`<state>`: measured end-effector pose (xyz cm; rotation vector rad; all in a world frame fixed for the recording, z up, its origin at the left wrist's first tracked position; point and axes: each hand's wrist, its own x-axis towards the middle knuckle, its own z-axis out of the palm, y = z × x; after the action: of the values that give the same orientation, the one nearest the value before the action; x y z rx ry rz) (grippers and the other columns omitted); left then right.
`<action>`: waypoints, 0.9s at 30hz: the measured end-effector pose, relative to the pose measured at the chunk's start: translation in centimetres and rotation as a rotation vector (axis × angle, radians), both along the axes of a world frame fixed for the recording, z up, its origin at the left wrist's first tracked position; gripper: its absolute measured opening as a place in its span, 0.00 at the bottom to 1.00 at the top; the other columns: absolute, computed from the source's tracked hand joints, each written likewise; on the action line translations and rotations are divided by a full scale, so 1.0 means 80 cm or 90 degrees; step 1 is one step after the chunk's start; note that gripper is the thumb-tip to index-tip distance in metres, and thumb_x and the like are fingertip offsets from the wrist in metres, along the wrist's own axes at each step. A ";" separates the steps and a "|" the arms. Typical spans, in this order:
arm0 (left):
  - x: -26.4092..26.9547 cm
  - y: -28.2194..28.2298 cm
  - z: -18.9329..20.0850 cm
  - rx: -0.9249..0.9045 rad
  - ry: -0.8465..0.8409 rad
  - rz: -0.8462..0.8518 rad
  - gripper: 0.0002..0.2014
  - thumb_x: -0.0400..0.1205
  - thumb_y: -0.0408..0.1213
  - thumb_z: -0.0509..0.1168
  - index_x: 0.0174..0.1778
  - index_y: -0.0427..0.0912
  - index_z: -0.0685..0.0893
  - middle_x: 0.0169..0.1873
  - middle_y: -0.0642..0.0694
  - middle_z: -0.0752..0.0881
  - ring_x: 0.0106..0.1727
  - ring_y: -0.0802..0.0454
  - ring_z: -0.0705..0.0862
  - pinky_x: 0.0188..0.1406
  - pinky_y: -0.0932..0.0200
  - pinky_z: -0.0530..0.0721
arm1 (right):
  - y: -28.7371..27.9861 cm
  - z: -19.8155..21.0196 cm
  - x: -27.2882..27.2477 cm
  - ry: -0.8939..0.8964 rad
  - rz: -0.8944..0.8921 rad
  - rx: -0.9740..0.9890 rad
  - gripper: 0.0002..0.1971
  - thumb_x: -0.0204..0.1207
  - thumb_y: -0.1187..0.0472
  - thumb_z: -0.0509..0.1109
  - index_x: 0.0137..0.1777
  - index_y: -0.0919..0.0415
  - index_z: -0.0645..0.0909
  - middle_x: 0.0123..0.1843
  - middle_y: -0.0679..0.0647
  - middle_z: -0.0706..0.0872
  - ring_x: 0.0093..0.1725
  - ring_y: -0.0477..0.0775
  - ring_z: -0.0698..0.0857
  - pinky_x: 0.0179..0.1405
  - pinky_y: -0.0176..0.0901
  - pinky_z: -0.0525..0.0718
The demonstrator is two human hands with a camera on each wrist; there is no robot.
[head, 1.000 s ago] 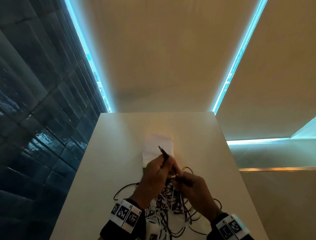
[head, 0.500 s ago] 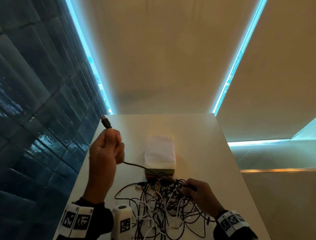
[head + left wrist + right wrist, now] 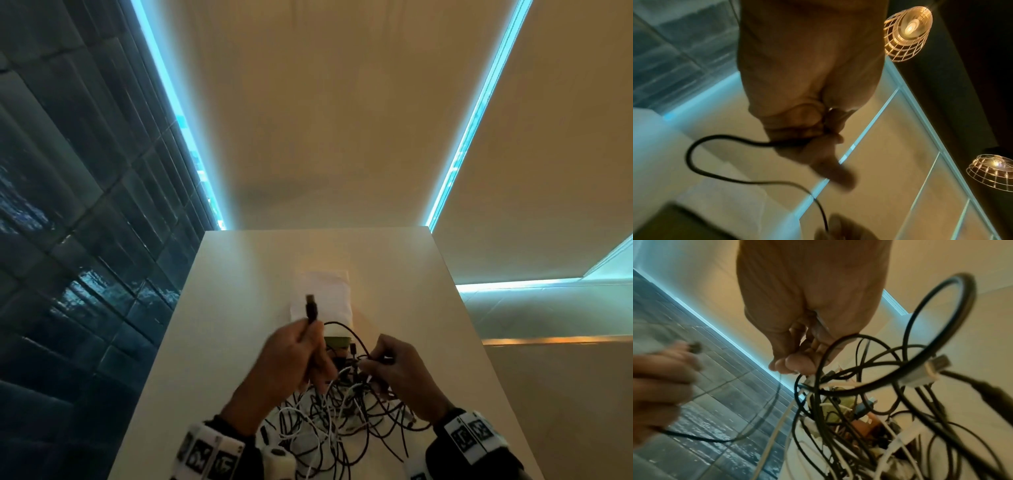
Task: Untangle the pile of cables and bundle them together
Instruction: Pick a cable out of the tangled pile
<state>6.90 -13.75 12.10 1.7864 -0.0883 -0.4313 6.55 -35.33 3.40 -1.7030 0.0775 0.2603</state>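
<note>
two hands work over the pile of cables (image 3: 337,416), which lies on the near part of the white table (image 3: 239,291), close to the person and between the wrists. the left hand (image 3: 291,359) is curled round one black cable (image 3: 694,162) just below its plug (image 3: 311,308), so that the plug stands clear above the fist and points away from the person. judged from this grip, the end is kept high and apart so the freed length can be followed back into the pile without re-crossing other strands. from the fist the cable arcs over to the right hand (image 3: 400,373), where it enters the tangle. the right hand pinches a knot of black and white strands at the top of the pile, thumb against the curled fingertips (image 3: 795,365), apparently to anchor the mass while the single cable is drawn out. both wrists are raised off the table, knuckles toward the head camera, hands near each other but not touching. a white packet (image 3: 322,294) lies flat on the table beyond the hands. bundling is not yet begun
</note>
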 end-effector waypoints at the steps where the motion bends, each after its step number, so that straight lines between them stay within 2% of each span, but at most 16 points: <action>1: 0.000 -0.010 -0.011 0.006 0.027 -0.004 0.15 0.89 0.44 0.53 0.45 0.38 0.78 0.36 0.40 0.92 0.30 0.42 0.88 0.26 0.53 0.83 | 0.004 0.006 -0.002 -0.007 -0.005 0.010 0.16 0.73 0.70 0.76 0.40 0.75 0.69 0.25 0.62 0.79 0.21 0.58 0.76 0.17 0.42 0.73; 3: 0.001 -0.029 -0.027 0.016 0.051 0.004 0.16 0.89 0.46 0.54 0.45 0.40 0.79 0.44 0.44 0.92 0.42 0.48 0.91 0.41 0.48 0.89 | 0.011 0.018 -0.008 -0.033 -0.005 0.018 0.16 0.73 0.69 0.77 0.39 0.73 0.70 0.26 0.63 0.79 0.20 0.57 0.77 0.17 0.41 0.74; 4: 0.001 -0.037 -0.030 0.025 0.050 0.009 0.16 0.89 0.46 0.53 0.43 0.41 0.79 0.46 0.45 0.92 0.45 0.51 0.90 0.47 0.50 0.89 | 0.015 0.023 -0.011 -0.046 0.000 0.019 0.16 0.72 0.68 0.77 0.39 0.72 0.70 0.28 0.64 0.81 0.20 0.56 0.77 0.17 0.41 0.74; 6: 0.003 -0.051 -0.030 0.007 0.024 0.039 0.18 0.89 0.46 0.53 0.39 0.40 0.78 0.46 0.46 0.91 0.47 0.51 0.89 0.51 0.52 0.87 | 0.023 0.028 -0.016 -0.066 -0.001 0.031 0.15 0.71 0.71 0.78 0.38 0.71 0.70 0.32 0.65 0.84 0.20 0.51 0.78 0.18 0.39 0.75; 8: 0.005 -0.060 -0.024 -0.078 0.028 0.083 0.18 0.89 0.44 0.53 0.37 0.40 0.78 0.40 0.43 0.89 0.45 0.44 0.87 0.52 0.49 0.85 | 0.029 0.029 -0.019 -0.081 -0.010 0.048 0.15 0.70 0.71 0.78 0.38 0.71 0.71 0.34 0.68 0.85 0.21 0.50 0.78 0.19 0.39 0.75; 11: 0.005 -0.065 -0.014 -0.180 0.043 0.109 0.19 0.90 0.41 0.53 0.34 0.39 0.77 0.30 0.44 0.80 0.39 0.44 0.80 0.49 0.49 0.81 | 0.029 0.025 -0.021 -0.106 -0.012 0.036 0.13 0.70 0.68 0.78 0.40 0.71 0.75 0.29 0.61 0.83 0.21 0.54 0.78 0.20 0.42 0.76; 14: 0.006 -0.061 -0.003 -0.263 0.038 0.125 0.20 0.89 0.41 0.52 0.32 0.41 0.76 0.25 0.43 0.74 0.32 0.45 0.73 0.41 0.49 0.76 | 0.025 0.014 -0.022 -0.135 0.022 -0.025 0.09 0.71 0.66 0.78 0.40 0.66 0.79 0.29 0.56 0.84 0.24 0.49 0.80 0.24 0.39 0.78; 17: 0.007 -0.055 0.022 -0.379 0.031 0.151 0.23 0.89 0.33 0.50 0.27 0.45 0.76 0.24 0.45 0.67 0.27 0.51 0.64 0.31 0.55 0.66 | 0.022 -0.010 -0.022 -0.170 0.069 -0.102 0.07 0.72 0.63 0.78 0.39 0.59 0.81 0.32 0.50 0.85 0.29 0.42 0.82 0.30 0.39 0.81; 19: 0.009 -0.045 0.046 -0.458 0.013 0.163 0.19 0.86 0.29 0.51 0.28 0.43 0.74 0.24 0.46 0.66 0.26 0.53 0.63 0.29 0.58 0.64 | 0.017 -0.031 -0.024 -0.178 0.075 -0.134 0.07 0.71 0.61 0.77 0.38 0.55 0.81 0.32 0.47 0.85 0.31 0.42 0.82 0.32 0.43 0.82; 21: 0.013 -0.029 0.069 -0.511 -0.007 0.166 0.13 0.82 0.35 0.56 0.31 0.41 0.72 0.25 0.47 0.67 0.26 0.54 0.64 0.27 0.61 0.65 | 0.010 -0.048 -0.028 -0.161 0.059 -0.125 0.07 0.71 0.64 0.77 0.36 0.55 0.81 0.30 0.48 0.83 0.28 0.43 0.81 0.29 0.43 0.80; 23: 0.013 -0.015 0.084 -0.527 -0.015 0.161 0.13 0.80 0.41 0.58 0.32 0.40 0.71 0.25 0.47 0.66 0.26 0.54 0.64 0.25 0.62 0.65 | 0.007 -0.058 -0.031 -0.140 0.037 -0.103 0.09 0.72 0.69 0.76 0.35 0.57 0.82 0.27 0.51 0.82 0.25 0.46 0.79 0.26 0.42 0.79; 27: 0.000 0.002 0.091 -0.538 -0.034 0.166 0.14 0.80 0.43 0.59 0.32 0.40 0.71 0.24 0.48 0.67 0.26 0.54 0.63 0.25 0.63 0.66 | 0.013 -0.064 -0.024 -0.128 0.005 -0.074 0.06 0.75 0.74 0.71 0.40 0.65 0.83 0.26 0.52 0.81 0.24 0.47 0.78 0.26 0.39 0.78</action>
<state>6.93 -13.62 19.40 0.9566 -0.0598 -0.1180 4.63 -34.32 -1.74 -1.8360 -0.0644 0.0898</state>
